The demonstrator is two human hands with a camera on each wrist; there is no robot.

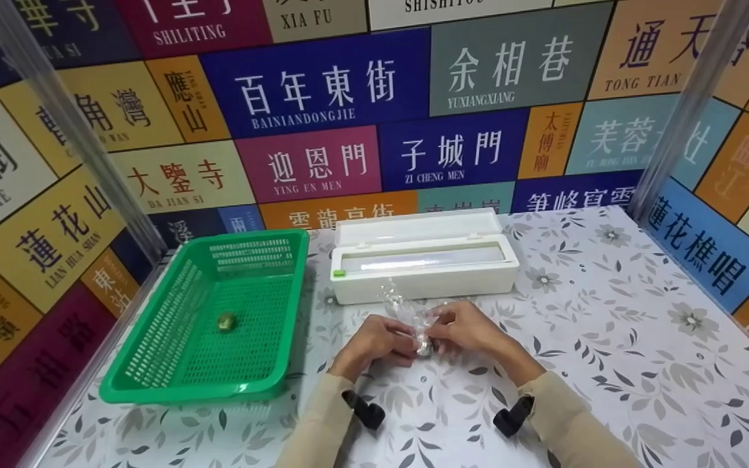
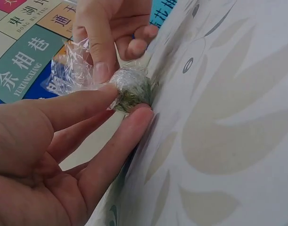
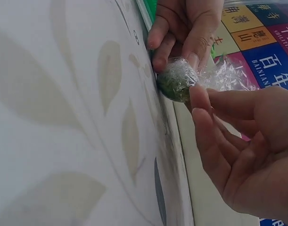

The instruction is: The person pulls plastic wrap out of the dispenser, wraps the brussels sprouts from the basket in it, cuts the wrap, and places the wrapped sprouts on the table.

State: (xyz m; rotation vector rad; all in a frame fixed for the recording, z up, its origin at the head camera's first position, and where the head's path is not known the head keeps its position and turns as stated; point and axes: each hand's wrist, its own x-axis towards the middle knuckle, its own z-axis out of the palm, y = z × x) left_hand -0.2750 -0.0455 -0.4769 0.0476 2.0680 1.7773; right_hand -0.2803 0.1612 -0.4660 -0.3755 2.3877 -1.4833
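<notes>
Both hands meet over the table just in front of the white box. Between them is a small green round thing [image 2: 134, 92] wrapped in clear plastic film, its loose ends bunched up [image 3: 226, 75] and sticking out crinkled. My left hand [image 1: 374, 343] pinches the wrapped ball between thumb and fingertips. From the other side my right hand [image 1: 469, 330] pinches it and the film with thumb and forefinger. Through the film the ball shows green, whitish where the plastic is layered. It is close over the patterned tablecloth [image 2: 228, 117].
On the left stands a green plastic basket [image 1: 209, 392] with one olive-gold round thing [image 1: 226, 321] in it. Behind the hands is a white film dispenser box [image 1: 423, 286], lid raised, with a clear sheet inside and a green tab at its left. Lettered panels cover the wall behind.
</notes>
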